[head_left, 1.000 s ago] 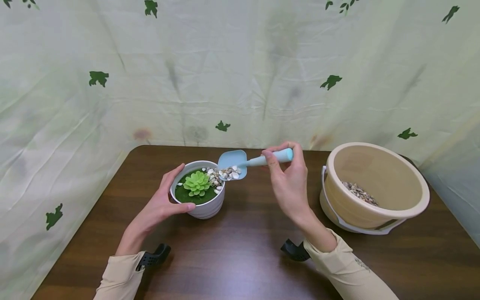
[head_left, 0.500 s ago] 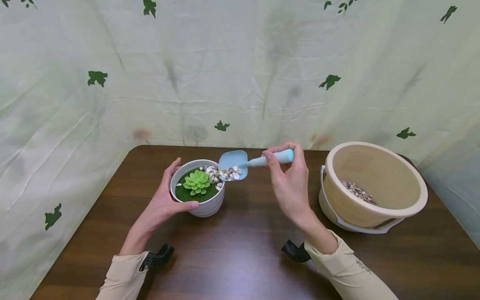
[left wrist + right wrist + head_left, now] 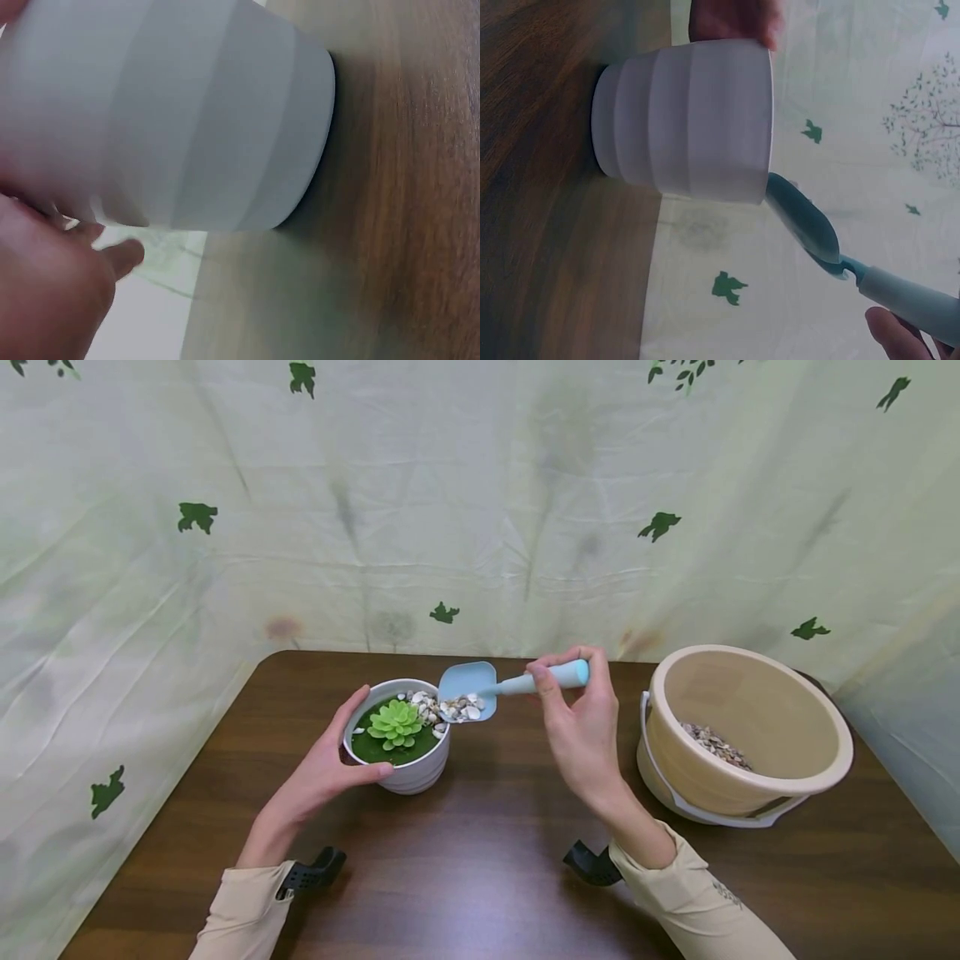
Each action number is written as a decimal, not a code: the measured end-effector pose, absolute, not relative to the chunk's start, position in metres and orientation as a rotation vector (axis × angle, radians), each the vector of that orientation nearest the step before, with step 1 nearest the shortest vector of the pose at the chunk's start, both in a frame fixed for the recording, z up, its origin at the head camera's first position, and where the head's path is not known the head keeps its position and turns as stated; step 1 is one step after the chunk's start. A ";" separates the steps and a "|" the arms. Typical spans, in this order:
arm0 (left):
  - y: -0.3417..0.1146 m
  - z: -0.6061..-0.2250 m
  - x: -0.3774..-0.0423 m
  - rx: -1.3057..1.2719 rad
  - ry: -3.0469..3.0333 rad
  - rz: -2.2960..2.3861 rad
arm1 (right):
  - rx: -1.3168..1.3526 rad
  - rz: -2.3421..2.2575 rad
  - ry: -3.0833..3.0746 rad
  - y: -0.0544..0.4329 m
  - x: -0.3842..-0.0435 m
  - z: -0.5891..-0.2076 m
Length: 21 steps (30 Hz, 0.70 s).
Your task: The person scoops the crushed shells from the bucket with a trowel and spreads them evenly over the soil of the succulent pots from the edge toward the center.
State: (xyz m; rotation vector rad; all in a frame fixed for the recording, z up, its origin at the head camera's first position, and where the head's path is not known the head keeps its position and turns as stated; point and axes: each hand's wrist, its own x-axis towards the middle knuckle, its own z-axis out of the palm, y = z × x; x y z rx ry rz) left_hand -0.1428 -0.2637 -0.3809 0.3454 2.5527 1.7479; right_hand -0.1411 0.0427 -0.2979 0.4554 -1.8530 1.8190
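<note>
A white ribbed flower pot stands on the table, holding a green succulent on a green mossy surface. My left hand grips the pot's left side, thumb on the near rim and fingers around the back. My right hand holds a light blue trowel by its handle. The blade tips down towards the pot, its edge right at the right rim. Small stones lie in the blade, and more stones are heaped inside the pot along that side. The right wrist view shows the blade from below.
A beige bucket with a pale handle stands at the right of the brown table; shell-like stones lie inside it. A pale curtain with green leaf prints hangs right behind the table's back edge.
The left hand's fingers shifted slightly along the pot's rim and back. The trowel stays at the rim with its stones, hardly moved.
</note>
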 end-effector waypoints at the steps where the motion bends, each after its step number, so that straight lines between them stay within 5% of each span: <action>1: -0.265 -0.382 -0.143 0.349 2.514 1.776 | 0.456 1.819 -1.853 0.043 -0.141 -0.298; 21: -0.257 -0.383 -0.145 0.310 2.716 1.693 | 0.445 1.633 -1.925 0.041 -0.134 -0.290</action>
